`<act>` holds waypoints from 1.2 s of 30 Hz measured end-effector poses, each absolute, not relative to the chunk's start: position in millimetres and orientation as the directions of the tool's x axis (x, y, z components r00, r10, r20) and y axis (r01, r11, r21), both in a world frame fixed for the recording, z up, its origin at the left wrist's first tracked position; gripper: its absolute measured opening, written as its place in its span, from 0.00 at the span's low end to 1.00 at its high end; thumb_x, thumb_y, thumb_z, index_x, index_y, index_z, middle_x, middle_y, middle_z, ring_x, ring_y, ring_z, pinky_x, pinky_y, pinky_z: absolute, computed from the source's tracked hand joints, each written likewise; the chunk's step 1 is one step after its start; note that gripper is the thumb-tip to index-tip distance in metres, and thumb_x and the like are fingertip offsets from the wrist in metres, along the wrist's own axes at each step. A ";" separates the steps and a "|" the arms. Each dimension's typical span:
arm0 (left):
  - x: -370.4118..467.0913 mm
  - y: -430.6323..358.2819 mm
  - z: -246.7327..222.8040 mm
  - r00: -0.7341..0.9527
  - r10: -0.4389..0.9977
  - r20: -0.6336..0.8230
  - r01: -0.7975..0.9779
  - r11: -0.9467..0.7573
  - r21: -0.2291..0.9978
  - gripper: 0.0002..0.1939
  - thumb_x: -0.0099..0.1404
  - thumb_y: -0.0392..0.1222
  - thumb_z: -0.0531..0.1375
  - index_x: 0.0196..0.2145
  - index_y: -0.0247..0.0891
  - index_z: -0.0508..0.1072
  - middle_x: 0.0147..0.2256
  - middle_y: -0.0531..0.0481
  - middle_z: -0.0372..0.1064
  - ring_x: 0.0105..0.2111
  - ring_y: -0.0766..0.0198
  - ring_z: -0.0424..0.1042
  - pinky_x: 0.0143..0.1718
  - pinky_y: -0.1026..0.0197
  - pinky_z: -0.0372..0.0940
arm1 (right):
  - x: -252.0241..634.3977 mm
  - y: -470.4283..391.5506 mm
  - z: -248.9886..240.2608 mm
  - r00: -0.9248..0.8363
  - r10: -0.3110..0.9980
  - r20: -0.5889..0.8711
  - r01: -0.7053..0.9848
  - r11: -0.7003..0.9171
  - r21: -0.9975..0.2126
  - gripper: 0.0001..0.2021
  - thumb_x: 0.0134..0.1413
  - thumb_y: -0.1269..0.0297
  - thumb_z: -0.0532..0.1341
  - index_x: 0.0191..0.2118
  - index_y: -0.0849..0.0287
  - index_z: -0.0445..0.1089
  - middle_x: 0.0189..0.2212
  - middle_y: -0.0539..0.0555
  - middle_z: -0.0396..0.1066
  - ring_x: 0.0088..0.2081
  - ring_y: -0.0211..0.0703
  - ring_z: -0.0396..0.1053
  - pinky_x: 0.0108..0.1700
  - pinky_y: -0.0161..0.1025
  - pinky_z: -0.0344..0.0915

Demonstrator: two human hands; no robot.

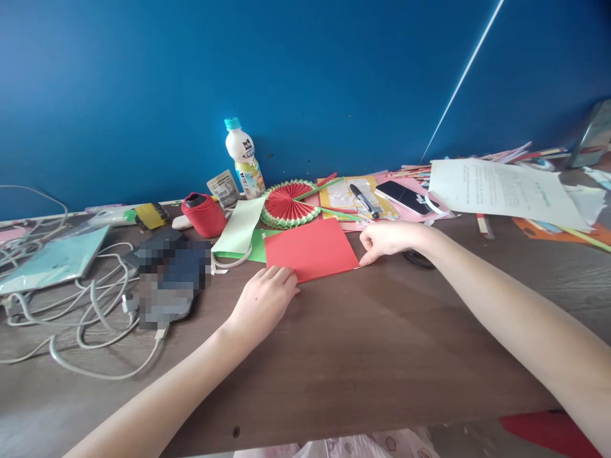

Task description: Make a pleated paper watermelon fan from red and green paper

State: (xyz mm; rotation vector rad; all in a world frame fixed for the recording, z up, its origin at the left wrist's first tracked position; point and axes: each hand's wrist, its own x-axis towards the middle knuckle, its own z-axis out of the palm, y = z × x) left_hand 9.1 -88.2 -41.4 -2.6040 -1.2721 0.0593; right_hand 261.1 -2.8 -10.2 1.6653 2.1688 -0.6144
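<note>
A red sheet of paper (312, 249) lies flat on the brown table, its left part over a green sheet (258, 245). At its lower left corner rests my left hand (267, 299), fingers together and curled on the paper's edge. My right hand (384, 243) is at the sheet's lower right corner, thumb and bent fingers closed around something small at that corner that I cannot make out. Behind the red sheet sits a round pleated paper fan (289, 202), red with a green and white rim.
Behind stand a bottle (244, 159) and a red pouch (205, 217). A marker (364, 201), a phone (403, 196) and a printed sheet (501, 187) lie at the back right. Tangled white cables (95, 318) spread over the left side. A blue wall (334, 83) bounds the table.
</note>
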 end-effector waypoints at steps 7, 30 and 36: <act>11.8 -62.5 -24.2 0.742 0.670 -0.030 0.647 -0.727 -0.231 0.13 0.64 0.33 0.45 0.29 0.36 0.68 0.29 0.47 0.64 0.27 0.65 0.64 0.24 0.64 0.58 | 254.8 -12.4 -0.7 -0.501 0.828 -0.253 0.835 0.385 -0.393 0.12 0.47 0.53 0.56 0.28 0.56 0.64 0.30 0.50 0.66 0.29 0.39 0.62 0.27 0.35 0.52; 7.1 -6.5 10.6 0.557 0.810 -0.185 0.795 -0.456 0.400 0.15 0.59 0.47 0.49 0.33 0.37 0.71 0.32 0.52 0.70 0.32 0.64 0.66 0.32 0.65 0.58 | 252.9 -4.0 -7.3 -0.579 0.813 -0.067 0.640 0.402 -0.655 0.11 0.48 0.59 0.58 0.33 0.59 0.71 0.33 0.53 0.71 0.35 0.41 0.65 0.36 0.38 0.58; 9.3 -2.4 -6.5 0.549 0.794 -0.261 0.831 -0.485 0.273 0.11 0.54 0.38 0.51 0.32 0.38 0.73 0.34 0.52 0.72 0.34 0.64 0.68 0.32 0.66 0.59 | 247.1 0.8 -29.5 -0.616 0.785 -0.065 0.670 0.479 -0.567 0.06 0.48 0.65 0.57 0.30 0.59 0.69 0.33 0.53 0.68 0.32 0.39 0.63 0.33 0.36 0.57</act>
